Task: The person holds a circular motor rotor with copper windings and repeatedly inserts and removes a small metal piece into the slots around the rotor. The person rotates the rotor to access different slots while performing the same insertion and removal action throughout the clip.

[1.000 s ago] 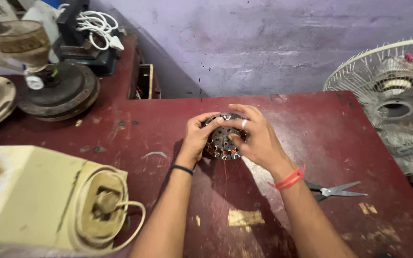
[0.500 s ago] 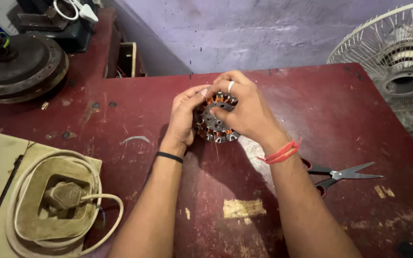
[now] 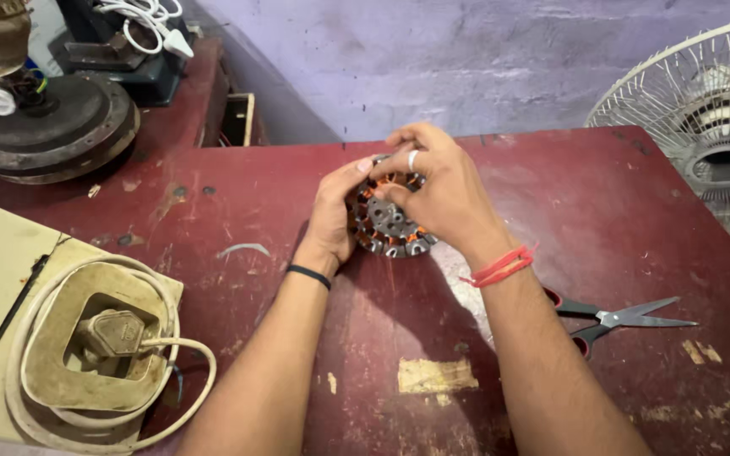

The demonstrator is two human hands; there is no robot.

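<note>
Clasped from both sides: left hand [image 3: 334,221] cupping the near-left rim of the motor stator [image 3: 389,221], right hand [image 3: 441,192] arched over its top with fingertips pressing down onto the windings, a pale ring showing on one finger. Held just above or resting on the worn red table [image 3: 238,203] near its far middle; hard to tell which, since the palms hide the underside. Likely risks from here: a nicked or snapped copper strand if a fingertip or nail drags across the coils, caused by the pressure from above; a slip and drop onto the hard tabletop if the left-hand cup loosens, bending the thin laminations; a scraped finger on the sharp slot edges. Round and flat in shape, grey stacked-steel teeth around the edge, orange-copper coils wound between them, a dull metal hub at the centre with small holes. Partly hidden by both hands, so the far rim unreadable. Red-handled scissors [image 3: 614,319] lying open to the right, near the right forearm but apart from it. Cream-coloured appliance with coiled cord and plug [image 3: 111,338] at the near left, heavy dark round disc [image 3: 52,127] at the far left, white fan grille [image 3: 711,118] off the right edge.
</note>
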